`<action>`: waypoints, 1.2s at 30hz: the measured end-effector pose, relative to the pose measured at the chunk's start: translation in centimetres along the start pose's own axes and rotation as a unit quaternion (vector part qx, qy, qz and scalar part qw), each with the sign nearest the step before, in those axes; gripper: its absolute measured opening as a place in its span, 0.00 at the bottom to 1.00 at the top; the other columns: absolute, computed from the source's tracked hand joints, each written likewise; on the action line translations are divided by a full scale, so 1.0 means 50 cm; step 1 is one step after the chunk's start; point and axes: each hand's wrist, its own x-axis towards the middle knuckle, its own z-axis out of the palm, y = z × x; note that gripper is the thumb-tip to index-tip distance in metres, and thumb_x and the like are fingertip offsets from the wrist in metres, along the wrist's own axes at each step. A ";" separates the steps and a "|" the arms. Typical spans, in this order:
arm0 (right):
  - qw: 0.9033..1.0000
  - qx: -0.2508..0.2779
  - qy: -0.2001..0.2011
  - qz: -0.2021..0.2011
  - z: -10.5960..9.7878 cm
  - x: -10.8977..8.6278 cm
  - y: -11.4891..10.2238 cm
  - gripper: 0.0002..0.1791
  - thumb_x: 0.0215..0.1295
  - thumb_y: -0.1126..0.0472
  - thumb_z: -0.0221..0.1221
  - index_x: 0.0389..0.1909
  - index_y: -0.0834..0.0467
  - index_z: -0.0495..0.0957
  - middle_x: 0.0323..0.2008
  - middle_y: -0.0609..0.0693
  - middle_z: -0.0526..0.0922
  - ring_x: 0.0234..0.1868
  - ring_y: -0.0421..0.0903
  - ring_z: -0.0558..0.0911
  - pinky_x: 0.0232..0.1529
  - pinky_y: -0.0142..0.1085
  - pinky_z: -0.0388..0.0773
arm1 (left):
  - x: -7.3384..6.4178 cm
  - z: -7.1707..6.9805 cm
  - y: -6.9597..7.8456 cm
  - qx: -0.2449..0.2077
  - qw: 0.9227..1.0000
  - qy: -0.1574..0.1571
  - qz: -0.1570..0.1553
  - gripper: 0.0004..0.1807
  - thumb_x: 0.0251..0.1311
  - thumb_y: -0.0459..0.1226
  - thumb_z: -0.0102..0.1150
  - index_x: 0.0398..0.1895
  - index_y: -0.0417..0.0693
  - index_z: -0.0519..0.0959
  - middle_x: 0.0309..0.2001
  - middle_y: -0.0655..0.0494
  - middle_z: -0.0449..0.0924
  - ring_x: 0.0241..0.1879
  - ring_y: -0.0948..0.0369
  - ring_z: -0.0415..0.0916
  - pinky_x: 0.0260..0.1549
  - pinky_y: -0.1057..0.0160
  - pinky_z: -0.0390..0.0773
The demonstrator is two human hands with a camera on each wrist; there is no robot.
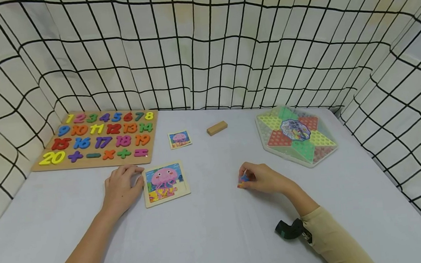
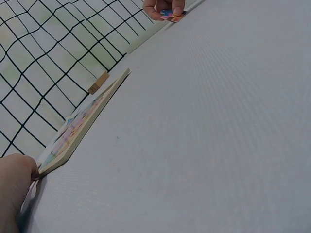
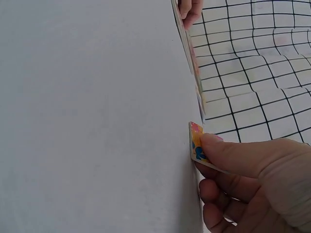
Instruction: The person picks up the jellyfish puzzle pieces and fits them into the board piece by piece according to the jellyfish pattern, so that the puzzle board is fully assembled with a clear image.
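A square jellyfish puzzle board (image 1: 165, 180) lies flat, with a bare pale patch low on its right side. My left hand (image 1: 124, 188) rests on the table at the board's left side, its fingertips touching the edge near the upper corner. Seen from the left wrist, that hand (image 2: 17, 182) meets the near end of the board (image 2: 80, 126). To the right, my right hand (image 1: 264, 178) pinches a small colourful puzzle piece (image 1: 244, 179) between thumb and fingers. The right wrist view shows the piece (image 3: 196, 141) tilted up on edge, with yellow, pink and blue print.
Behind the puzzle board lies a small jellyfish picture card (image 1: 179, 139), with a wooden block (image 1: 217, 128) to its right. A number board (image 1: 96, 137) stands at the back left. At the back right is a hexagonal board game (image 1: 296, 135). Black-lined netting (image 1: 196, 50) surrounds the white table.
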 end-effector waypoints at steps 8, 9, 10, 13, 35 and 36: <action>0.999 -0.007 0.022 -0.042 0.004 0.020 -0.002 0.09 0.60 0.67 0.58 0.40 0.55 0.73 0.26 0.42 0.76 0.26 0.37 0.71 0.28 0.31 0.71 | 0.001 0.002 -0.003 0.004 1.000 0.002 0.002 0.11 0.57 0.33 0.54 0.43 0.41 0.76 0.50 0.40 0.69 0.54 0.39 0.59 0.47 0.38 0.54; 0.999 -0.008 0.025 -0.046 0.004 0.023 -0.003 0.09 0.60 0.66 0.58 0.41 0.55 0.73 0.26 0.42 0.76 0.26 0.37 0.71 0.28 0.31 0.71 | 0.001 0.002 -0.003 0.004 1.000 0.002 0.002 0.11 0.57 0.33 0.54 0.43 0.41 0.76 0.50 0.40 0.69 0.54 0.39 0.59 0.47 0.38 0.53; 0.998 -0.008 0.028 -0.049 0.005 0.026 -0.005 0.09 0.60 0.66 0.58 0.41 0.55 0.74 0.26 0.42 0.76 0.26 0.37 0.71 0.28 0.31 0.71 | 0.001 0.002 -0.004 0.004 1.000 0.002 0.003 0.11 0.57 0.33 0.54 0.42 0.41 0.76 0.50 0.40 0.69 0.54 0.39 0.59 0.47 0.38 0.53; 0.998 -0.010 0.035 -0.053 0.006 0.037 -0.010 0.09 0.60 0.66 0.58 0.41 0.55 0.74 0.26 0.42 0.75 0.26 0.38 0.71 0.28 0.31 0.71 | 0.002 0.003 -0.004 0.004 1.000 0.003 0.003 0.11 0.57 0.33 0.54 0.42 0.41 0.76 0.50 0.40 0.69 0.55 0.40 0.59 0.47 0.38 0.53; 0.996 -0.002 0.018 -0.089 0.052 0.140 -0.084 0.11 0.60 0.66 0.58 0.44 0.57 0.74 0.26 0.43 0.75 0.27 0.38 0.71 0.29 0.29 0.70 | 0.000 -0.001 0.001 0.001 1.000 0.002 -0.002 0.10 0.56 0.33 0.54 0.42 0.41 0.76 0.50 0.40 0.69 0.55 0.40 0.59 0.47 0.39 0.54; 0.996 -0.002 0.014 -0.090 0.056 0.145 -0.088 0.11 0.60 0.66 0.58 0.44 0.57 0.74 0.26 0.43 0.75 0.28 0.38 0.71 0.29 0.28 0.70 | 0.000 -0.001 0.001 0.001 1.000 0.002 -0.002 0.10 0.56 0.33 0.54 0.42 0.41 0.76 0.50 0.40 0.70 0.55 0.40 0.59 0.47 0.39 0.54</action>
